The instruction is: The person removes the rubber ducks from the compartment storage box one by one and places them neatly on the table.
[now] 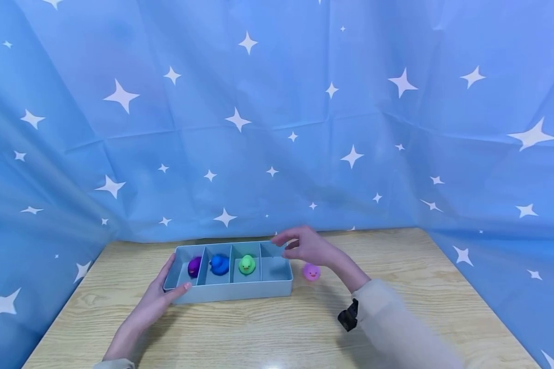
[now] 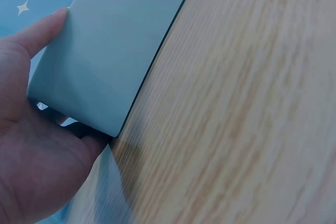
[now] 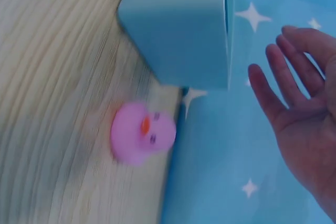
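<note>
A light blue box [image 1: 233,293] with several compartments in a row lies on the table. My left hand [image 1: 151,301] grips its left end, thumb over the front rim; in the left wrist view the fingers [image 2: 95,145] reach around the box's far side. From left, the compartments hold a purple toy partly behind the wall [image 1: 194,267], a blue rubber duck [image 1: 220,265] and a green rubber duck [image 1: 246,265]. Nothing lies in the rightmost one. Over that compartment hovers my right hand [image 1: 310,247], fingers loosely bent and holding nothing. Just right of the box sits a pink rubber duck [image 1: 311,272].
The wooden table [image 1: 258,333] runs back to a blue curtain [image 1: 281,102] with white stars, which also hangs along both sides. A black device [image 1: 348,315] is strapped at the right wrist, beside a pale sleeve [image 1: 388,318].
</note>
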`<state>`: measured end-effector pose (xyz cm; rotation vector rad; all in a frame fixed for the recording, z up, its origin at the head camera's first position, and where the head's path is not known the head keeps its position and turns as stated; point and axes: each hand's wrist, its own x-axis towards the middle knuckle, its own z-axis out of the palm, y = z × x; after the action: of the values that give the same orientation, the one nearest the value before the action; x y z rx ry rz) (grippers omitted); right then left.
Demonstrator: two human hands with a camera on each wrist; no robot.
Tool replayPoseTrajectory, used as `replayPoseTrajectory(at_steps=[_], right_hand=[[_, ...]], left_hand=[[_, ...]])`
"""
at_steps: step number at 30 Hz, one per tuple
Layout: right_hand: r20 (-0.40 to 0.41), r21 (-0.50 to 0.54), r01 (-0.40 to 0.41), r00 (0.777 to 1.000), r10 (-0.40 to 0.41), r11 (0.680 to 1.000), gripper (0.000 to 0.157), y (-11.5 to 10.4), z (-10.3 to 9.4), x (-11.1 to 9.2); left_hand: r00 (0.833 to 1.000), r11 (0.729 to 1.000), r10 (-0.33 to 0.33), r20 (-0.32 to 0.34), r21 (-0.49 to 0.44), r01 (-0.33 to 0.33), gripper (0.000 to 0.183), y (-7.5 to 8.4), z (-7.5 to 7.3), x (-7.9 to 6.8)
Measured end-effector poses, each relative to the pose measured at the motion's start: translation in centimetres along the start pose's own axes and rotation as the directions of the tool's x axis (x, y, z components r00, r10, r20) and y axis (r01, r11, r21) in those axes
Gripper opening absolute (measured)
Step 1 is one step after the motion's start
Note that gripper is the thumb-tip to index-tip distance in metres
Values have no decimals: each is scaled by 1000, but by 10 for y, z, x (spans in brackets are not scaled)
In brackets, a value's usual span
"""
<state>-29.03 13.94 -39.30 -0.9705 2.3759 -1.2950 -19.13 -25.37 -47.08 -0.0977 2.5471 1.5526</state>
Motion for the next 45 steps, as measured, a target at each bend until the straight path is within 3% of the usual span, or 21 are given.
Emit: replayPoseTrajectory(at_steps=[7, 18, 28, 45], right_hand=[[69, -54, 61, 996, -57, 997, 38, -7, 23, 27], [144, -182, 18, 990, 9, 983, 37, -14, 50, 58], [131, -166, -12, 991, 34, 986, 37, -7, 61, 70], [125, -322, 14, 992, 28, 946, 36, 1, 70, 76]], left_hand=[[1000, 1000, -16, 4, -5, 16, 102, 0, 1, 0], [1000, 1000, -3, -7, -10, 3, 100, 2, 0, -2], [1000, 1000, 0, -7, -11, 0, 100, 2, 2, -2], [1000, 1000, 4, -16, -28, -5, 100, 2, 1, -2]])
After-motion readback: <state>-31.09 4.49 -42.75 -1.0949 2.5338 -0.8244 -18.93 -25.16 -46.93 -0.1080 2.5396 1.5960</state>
